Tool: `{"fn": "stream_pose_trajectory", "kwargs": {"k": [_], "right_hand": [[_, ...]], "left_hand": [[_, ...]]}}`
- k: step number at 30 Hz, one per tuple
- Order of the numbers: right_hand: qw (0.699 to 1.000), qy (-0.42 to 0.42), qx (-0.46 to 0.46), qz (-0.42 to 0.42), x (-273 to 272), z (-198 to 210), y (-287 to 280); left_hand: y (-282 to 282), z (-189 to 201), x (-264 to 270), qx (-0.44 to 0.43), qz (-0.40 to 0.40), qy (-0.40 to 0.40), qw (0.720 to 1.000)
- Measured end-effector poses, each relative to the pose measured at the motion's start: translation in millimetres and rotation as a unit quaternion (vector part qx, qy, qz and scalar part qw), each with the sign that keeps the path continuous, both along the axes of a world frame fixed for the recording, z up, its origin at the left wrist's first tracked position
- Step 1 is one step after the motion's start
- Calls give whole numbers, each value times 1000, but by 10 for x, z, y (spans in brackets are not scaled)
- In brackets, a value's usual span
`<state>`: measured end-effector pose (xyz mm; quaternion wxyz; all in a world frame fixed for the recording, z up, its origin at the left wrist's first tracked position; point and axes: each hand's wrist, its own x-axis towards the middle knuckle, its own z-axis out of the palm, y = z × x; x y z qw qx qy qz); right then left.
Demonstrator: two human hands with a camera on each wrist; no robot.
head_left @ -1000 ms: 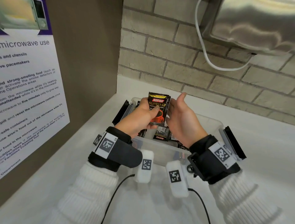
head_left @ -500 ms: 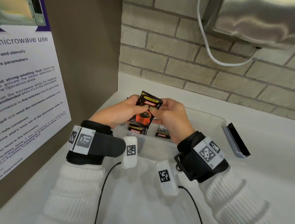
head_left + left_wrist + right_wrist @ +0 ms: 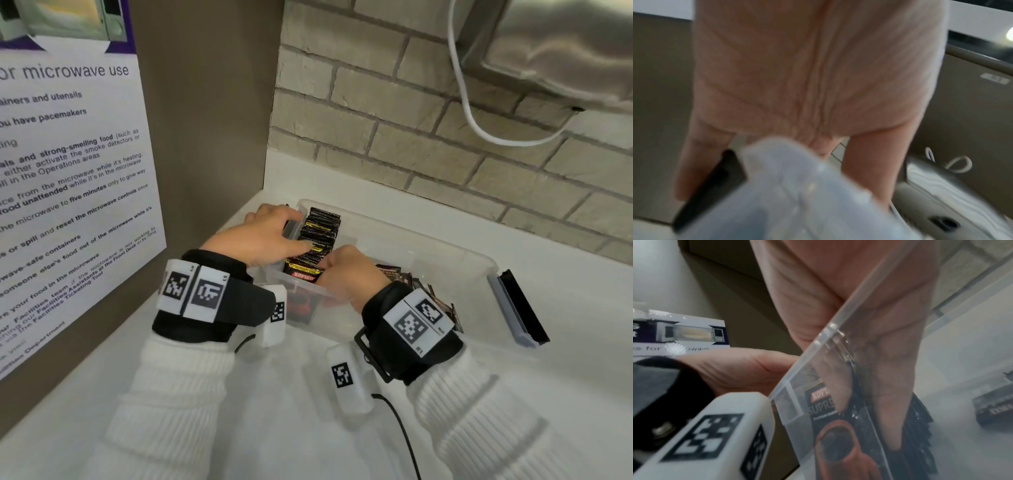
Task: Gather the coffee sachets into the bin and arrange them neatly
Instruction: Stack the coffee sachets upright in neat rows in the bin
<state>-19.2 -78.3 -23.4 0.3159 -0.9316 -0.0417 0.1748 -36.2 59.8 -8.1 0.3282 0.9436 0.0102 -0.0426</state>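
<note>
right hand [image 3: 346, 274] fingertips out of sight in head view, loose sachets [image 3: 388, 270] partly behind wristband [image 3: 418, 322], poster [image 3: 68, 171] cut off left, left hand [image 3: 807, 73] blurred
</note>
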Motion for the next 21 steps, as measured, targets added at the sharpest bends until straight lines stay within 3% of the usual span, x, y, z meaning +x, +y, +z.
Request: {"fn": "stream_pose_trajectory", "kwargs": {"k": [4,8,12,15,17,21], "right_hand": [[996,4,-61,68,-13,48,-19],[995,55,77,23,-71,221,-158],[990,69,107,-61,-19,234,-229],[945,194,256,-56,-44,202,-179],[919,227,320,-42,-30,165,-162],[920,232,315,-34,-5,146,-195]], "left_hand": [[-131,-82,46,27,3,-2,1000],[-151,-149,76,21,0,-10,1000],[-143,-167,86,21,-3,-9,1000],[-137,-163,91,14,-2,2,1000],[-125,-163,89,13,-7,6,1000],[-114,-167,76,16,-16,3,1000]]}}
